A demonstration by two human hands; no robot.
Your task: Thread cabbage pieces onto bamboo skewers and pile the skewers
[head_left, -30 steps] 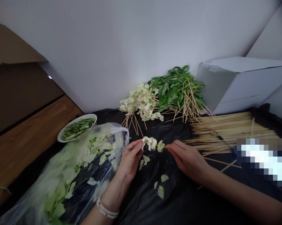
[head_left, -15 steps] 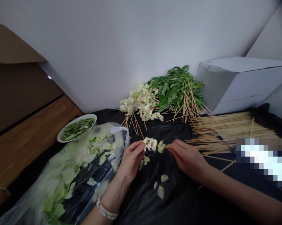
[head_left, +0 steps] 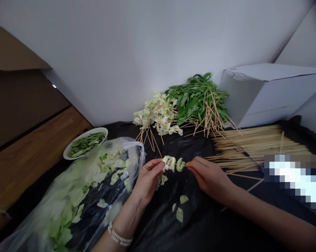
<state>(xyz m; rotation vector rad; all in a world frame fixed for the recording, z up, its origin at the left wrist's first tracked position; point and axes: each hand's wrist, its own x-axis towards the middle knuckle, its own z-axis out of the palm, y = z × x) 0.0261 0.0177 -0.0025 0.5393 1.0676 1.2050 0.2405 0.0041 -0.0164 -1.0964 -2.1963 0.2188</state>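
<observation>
My left hand (head_left: 147, 178) pinches a clump of pale cabbage pieces (head_left: 169, 162) threaded on a thin bamboo skewer (head_left: 252, 187). My right hand (head_left: 209, 176) is closed on the skewer just right of the last cabbage piece (head_left: 180, 164); the stick runs out under my right hand toward the right. Both hands hover over the black plastic sheet (head_left: 200, 224). A few loose cabbage pieces (head_left: 181, 206) lie on the sheet below the hands.
A clear plastic bag of cabbage pieces (head_left: 79, 189) lies at left. A white bowl of cut green beans (head_left: 86, 142) stands behind it. Finished cabbage skewers (head_left: 158, 115) and leafy-green skewers (head_left: 200, 99) are piled by the wall. Bare skewers (head_left: 255, 145) and a white box (head_left: 268, 91) are at right.
My left hand has slid the cabbage clump slightly to the right along the skewer, closing the gap to the last piece. My right hand has hardly moved.
</observation>
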